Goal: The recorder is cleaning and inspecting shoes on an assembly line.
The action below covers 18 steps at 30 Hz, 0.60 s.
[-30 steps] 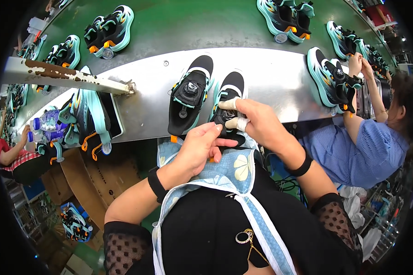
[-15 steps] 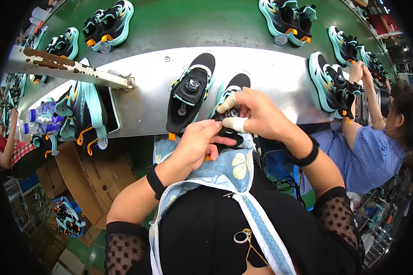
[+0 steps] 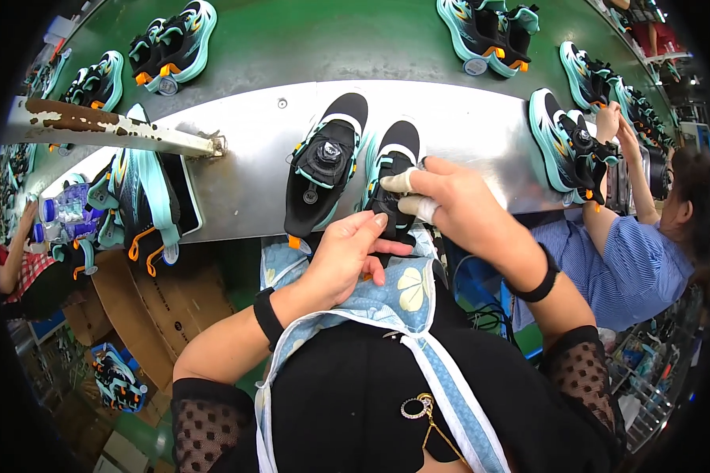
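Observation:
A black and mint sneaker (image 3: 401, 142) stands toe away on the metal table edge, its heel end toward me. My left hand (image 3: 345, 256) is at its heel opening, thumb and forefinger pinched together on something too small to make out, other fingers loosely out. Over the sneaker's right side is my right hand (image 3: 457, 201), with pale finger covers on the thumb and forefinger. Those two are apart; the forefinger tip is by the lacing area, partly hiding it. The matching sneaker (image 3: 327, 162) stands to the left, its round dial and small hanging round tag showing.
A rusty white metal bar (image 3: 110, 126) juts in from the left. Beneath it are more sneakers (image 3: 138, 197), a dark flat tablet-like thing (image 3: 183, 193) and plastic bottles (image 3: 71, 209). Paired sneakers (image 3: 572, 146) stand at right, near a co-worker in blue stripes (image 3: 623, 268). Green belt (image 3: 315, 39) lies beyond.
My right thumb and forefinger have spread and drawn back a little to the right from the sneaker's dial area. My left hand keeps its pinch, shifted only slightly.

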{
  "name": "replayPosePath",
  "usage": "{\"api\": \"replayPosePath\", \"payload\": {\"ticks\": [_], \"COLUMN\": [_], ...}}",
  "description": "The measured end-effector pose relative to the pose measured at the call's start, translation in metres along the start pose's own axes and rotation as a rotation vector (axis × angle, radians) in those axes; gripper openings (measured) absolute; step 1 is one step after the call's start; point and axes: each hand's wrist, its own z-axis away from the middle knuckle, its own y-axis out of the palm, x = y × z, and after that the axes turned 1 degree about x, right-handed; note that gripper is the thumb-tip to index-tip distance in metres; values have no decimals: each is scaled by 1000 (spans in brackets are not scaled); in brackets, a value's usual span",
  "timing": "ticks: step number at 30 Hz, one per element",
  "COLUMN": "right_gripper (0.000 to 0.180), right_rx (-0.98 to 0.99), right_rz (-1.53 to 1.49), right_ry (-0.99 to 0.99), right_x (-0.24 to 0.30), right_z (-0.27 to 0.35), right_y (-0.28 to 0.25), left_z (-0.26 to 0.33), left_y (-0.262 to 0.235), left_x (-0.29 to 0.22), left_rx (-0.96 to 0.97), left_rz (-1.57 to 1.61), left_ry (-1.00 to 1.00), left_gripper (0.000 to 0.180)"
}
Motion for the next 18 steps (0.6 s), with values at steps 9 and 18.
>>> {"api": "replayPosePath", "payload": {"ticks": [9,18], "right_gripper": [42,43], "right_rx": [88,-70], "right_rz": [-129,17], "right_ry": [170,1], "right_x": [0,-50], "right_z": [-8,-84], "right_y": [-13,25], "left_z": [4,-14], "left_y": [-7,-25], "left_x": [-9,-73], "left_rx": [3,-474], "left_rz": [25,-1380], "left_ry": [-27,912], "left_gripper": [28,29]}}
